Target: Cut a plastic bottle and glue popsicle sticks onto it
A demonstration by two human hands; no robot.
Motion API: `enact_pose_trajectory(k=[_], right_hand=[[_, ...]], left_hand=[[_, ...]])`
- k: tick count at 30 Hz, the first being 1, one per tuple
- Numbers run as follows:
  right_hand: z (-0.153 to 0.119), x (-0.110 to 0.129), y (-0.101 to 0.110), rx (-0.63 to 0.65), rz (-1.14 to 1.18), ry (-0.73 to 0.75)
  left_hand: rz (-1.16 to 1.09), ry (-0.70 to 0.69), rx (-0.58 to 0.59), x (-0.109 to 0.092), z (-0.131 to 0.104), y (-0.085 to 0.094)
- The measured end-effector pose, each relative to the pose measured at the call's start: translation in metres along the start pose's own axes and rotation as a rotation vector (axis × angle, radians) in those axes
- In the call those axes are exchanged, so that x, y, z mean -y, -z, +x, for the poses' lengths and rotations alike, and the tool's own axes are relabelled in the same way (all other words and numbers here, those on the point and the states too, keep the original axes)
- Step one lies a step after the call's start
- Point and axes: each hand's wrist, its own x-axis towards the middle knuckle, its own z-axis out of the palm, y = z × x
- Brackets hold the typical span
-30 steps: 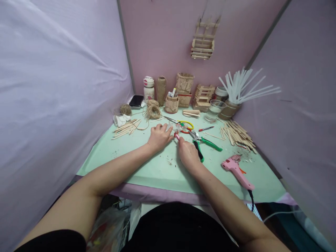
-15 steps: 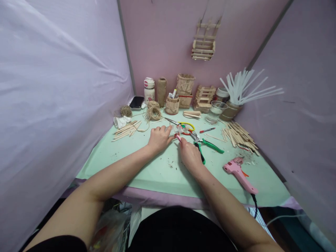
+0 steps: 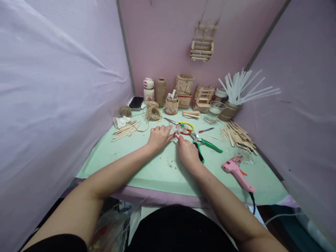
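Note:
Near the middle of the table, my left hand (image 3: 159, 138) lies low with its fingers bent over a small reddish piece, mostly hidden by the fingertips; I cannot make out what it is. My right hand (image 3: 188, 151) is closed on a slim pink tool (image 3: 177, 136), whose tip touches or nearly touches that reddish piece. Crumpled clear plastic (image 3: 179, 128) lies just beyond the fingers. Scissors with a yellow handle (image 3: 189, 125) rest behind it, and green-handled pliers (image 3: 212, 145) lie open beside my right hand.
A pink glue gun (image 3: 239, 173) lies at the right, its cord over the edge. Wooden sticks (image 3: 237, 136) are heaped at right, more sticks (image 3: 127, 131) at left. Twine (image 3: 153, 111), a marker cup (image 3: 171, 105), a water cup (image 3: 214, 112) and white glue sticks (image 3: 237, 85) stand behind.
The pink tool and my right hand have shifted slightly left, toward my left fingertips. My left hand stays in place. The whole view has moved a little.

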Motion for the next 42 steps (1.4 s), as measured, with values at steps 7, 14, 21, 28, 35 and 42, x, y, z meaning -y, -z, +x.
enact_pose_trajectory(k=[7, 14, 21, 28, 35, 42], right_hand=[[-0.001, -0.001, -0.007, -0.009, -0.001, 0.002], [-0.002, -0.001, -0.008, -0.003, -0.001, -0.003], [-0.002, -0.002, -0.01, -0.003, 0.008, 0.001], [-0.002, -0.003, -0.011, 0.006, 0.023, -0.003], [-0.002, -0.002, -0.008, 0.017, 0.033, 0.003], [0.0, -0.003, -0.009, 0.027, 0.048, 0.005]], left_hand=[[0.006, 0.026, 0.001, -0.002, 0.001, -0.001], [0.006, 0.028, 0.009, -0.003, 0.001, 0.001], [0.019, 0.031, 0.002, -0.004, 0.001, 0.0], [0.024, 0.034, 0.009, -0.005, 0.0, 0.001], [0.018, 0.04, 0.005, -0.005, 0.0, 0.001], [0.02, 0.037, 0.011, -0.005, 0.001, 0.001]])
